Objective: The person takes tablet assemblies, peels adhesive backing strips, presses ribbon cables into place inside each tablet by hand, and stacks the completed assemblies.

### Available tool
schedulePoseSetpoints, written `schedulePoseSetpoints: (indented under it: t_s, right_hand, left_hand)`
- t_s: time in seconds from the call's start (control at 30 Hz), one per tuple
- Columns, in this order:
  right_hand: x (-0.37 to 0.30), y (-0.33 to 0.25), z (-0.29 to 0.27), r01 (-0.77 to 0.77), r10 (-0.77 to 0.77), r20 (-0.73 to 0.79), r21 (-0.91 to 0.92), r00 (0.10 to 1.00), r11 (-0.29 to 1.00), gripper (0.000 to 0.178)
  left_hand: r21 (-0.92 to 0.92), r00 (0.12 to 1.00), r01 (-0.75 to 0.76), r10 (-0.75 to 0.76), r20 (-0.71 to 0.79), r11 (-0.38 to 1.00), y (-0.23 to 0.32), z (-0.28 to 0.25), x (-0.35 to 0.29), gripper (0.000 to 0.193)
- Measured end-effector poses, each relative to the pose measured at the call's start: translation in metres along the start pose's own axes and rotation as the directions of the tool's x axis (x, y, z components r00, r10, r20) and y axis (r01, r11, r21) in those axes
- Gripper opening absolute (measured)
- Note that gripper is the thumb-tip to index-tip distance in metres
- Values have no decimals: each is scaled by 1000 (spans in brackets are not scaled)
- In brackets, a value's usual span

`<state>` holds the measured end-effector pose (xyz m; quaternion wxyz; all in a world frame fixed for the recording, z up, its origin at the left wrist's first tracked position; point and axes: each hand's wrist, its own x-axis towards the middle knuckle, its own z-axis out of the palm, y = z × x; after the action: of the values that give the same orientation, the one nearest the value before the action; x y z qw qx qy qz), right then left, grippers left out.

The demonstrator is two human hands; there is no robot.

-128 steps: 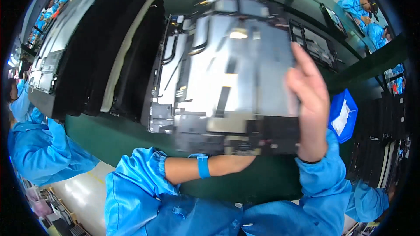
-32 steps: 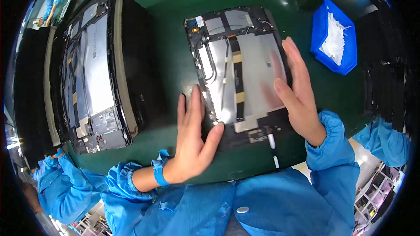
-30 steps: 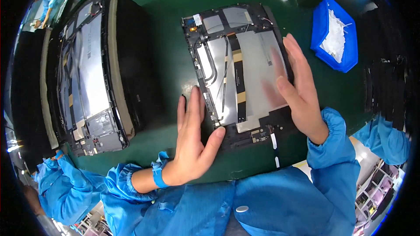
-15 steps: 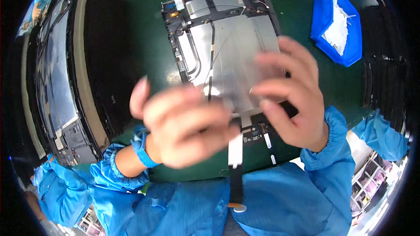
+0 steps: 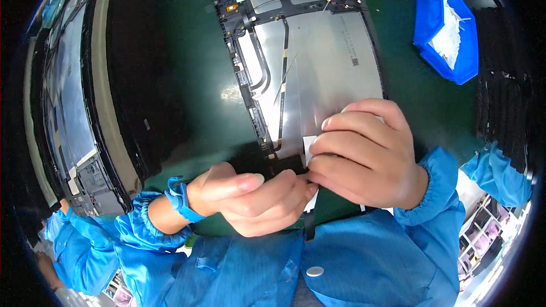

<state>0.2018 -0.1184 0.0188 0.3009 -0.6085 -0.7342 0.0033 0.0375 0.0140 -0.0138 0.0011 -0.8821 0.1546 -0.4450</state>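
Observation:
An opened tablet-like device (image 5: 327, 68) lies on the green table, showing a silver metal back, black frame, thin wires and small circuit parts. My hands meet over its near edge, hiding that part. The fingers of my right hand (image 5: 369, 156) are curled and pinch a white strip (image 5: 309, 146) that shows above and below them. My left hand (image 5: 259, 199) is closed from the other side, its fingertips at the strip's lower part and its thumb lifted. Below the fingers a black band (image 5: 309, 227) hangs toward my lap. The exact grip between the fingertips is hidden.
At the right stands a blue bin (image 5: 424, 23) with white scraps (image 5: 448, 37) in it. On the left, similar devices (image 5: 74, 102) stand beside a black padded block (image 5: 133, 79). Black stacked pieces (image 5: 503, 102) line the far right. Other people's blue sleeves (image 5: 497, 176) show at the sides.
My hands, spread and blurred over the device before, have come together at its near edge and closed on the white strip. The device appears slightly farther right in the view.

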Motion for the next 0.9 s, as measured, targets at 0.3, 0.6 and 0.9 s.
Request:
schedulePoseSetpoints:
  t_s: [0.3,0.6,0.9]
  right_hand:
    - [0,2,-2,-111,111,31,6,993,994,21]
    - [4,-3,-13,-245,233,137,81,963,966,23]
    - [-21,41,-51,-305,424,-475,309,771,901,11]
  left_hand:
    - [-69,988,-132,136,67,989,-3,-5,-1,14]
    - [-83,984,-138,146,99,987,-3,-8,-1,17]
    - [-321,841,539,-475,260,779,-9,1,13,14]
